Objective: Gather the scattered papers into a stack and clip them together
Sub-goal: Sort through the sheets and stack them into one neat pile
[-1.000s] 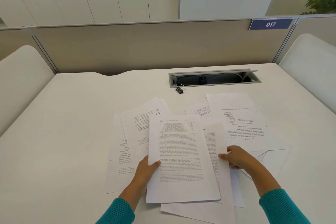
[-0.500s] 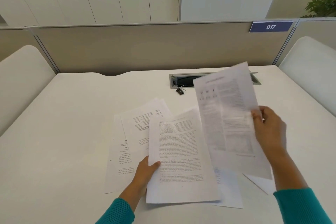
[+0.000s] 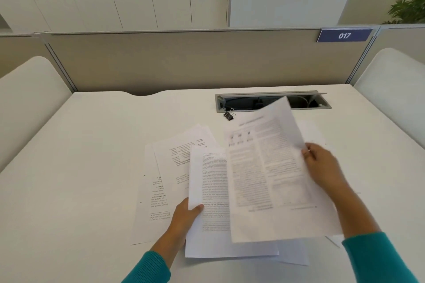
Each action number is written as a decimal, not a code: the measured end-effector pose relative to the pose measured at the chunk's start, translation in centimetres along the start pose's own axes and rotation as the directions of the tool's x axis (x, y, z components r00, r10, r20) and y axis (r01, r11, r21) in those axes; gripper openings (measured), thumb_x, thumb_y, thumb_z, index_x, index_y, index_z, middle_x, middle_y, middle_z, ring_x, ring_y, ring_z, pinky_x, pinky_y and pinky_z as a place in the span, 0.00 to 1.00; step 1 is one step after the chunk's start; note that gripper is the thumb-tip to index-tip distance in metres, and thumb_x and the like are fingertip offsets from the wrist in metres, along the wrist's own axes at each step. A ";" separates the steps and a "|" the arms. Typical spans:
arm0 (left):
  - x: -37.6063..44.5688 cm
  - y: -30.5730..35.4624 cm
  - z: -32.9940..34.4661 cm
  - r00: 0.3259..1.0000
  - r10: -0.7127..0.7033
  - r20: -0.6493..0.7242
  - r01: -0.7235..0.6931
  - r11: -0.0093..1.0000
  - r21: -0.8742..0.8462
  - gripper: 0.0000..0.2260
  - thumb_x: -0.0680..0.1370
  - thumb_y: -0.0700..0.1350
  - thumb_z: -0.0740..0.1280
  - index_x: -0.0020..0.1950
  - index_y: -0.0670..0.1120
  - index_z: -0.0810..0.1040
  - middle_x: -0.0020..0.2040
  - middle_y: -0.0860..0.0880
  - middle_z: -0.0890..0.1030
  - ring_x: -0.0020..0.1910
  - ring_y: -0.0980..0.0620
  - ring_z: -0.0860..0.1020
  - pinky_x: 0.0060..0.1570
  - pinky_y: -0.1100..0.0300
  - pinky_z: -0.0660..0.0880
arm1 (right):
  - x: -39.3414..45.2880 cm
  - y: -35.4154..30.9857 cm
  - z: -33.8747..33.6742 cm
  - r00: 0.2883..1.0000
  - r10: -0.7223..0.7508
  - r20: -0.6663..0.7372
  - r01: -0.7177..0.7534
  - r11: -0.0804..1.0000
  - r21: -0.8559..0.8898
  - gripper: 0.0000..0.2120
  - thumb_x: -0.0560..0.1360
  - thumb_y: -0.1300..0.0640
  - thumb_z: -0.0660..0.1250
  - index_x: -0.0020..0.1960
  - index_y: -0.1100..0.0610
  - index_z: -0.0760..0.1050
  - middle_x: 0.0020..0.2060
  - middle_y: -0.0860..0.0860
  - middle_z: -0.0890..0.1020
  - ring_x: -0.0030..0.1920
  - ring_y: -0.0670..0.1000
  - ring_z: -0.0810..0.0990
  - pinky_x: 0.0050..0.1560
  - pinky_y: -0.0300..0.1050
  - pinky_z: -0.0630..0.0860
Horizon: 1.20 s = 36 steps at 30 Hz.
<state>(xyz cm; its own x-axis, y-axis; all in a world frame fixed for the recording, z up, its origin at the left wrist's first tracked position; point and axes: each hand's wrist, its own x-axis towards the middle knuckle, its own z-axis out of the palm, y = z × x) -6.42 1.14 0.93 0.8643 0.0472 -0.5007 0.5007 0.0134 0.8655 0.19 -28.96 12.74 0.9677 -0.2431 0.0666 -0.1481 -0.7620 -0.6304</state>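
Printed white papers lie scattered on the white desk. My left hand grips the left edge of a text sheet at the centre. My right hand holds another printed sheet by its right edge, lifted and blurred, overlapping the sheet in my left hand. Two more sheets lie flat to the left, partly under the held one. Further papers show beneath at the lower right. A small black binder clip rests on the desk beyond the papers.
An open cable tray is set into the desk behind the clip. A beige partition with a blue "017" sign closes the back. White chair backs stand at left and right.
My right hand picked a sheet off the desk at the right, raised it, and has now swung it left and down over the sheet in my left hand. The left hand stayed put.
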 end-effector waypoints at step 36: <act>-1.2 5.6 0.3 0.928 0.370 -0.052 -0.374 0.921 -0.108 0.12 0.76 0.47 0.64 0.59 0.55 0.76 0.53 0.55 0.83 0.52 0.57 0.81 0.45 0.66 0.79 | -2.7 -1.8 6.9 0.973 0.045 0.229 -0.154 0.860 0.486 0.18 0.78 0.63 0.55 0.67 0.54 0.66 0.61 0.52 0.76 0.56 0.52 0.76 0.53 0.44 0.73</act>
<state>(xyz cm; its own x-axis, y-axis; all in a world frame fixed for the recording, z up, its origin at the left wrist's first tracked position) -4.68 0.84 6.37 0.9845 0.1006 -0.1434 0.1331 0.1028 0.9858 -0.79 -22.83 8.37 0.9811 -0.1333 -0.1401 -0.1770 -0.3265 -0.9285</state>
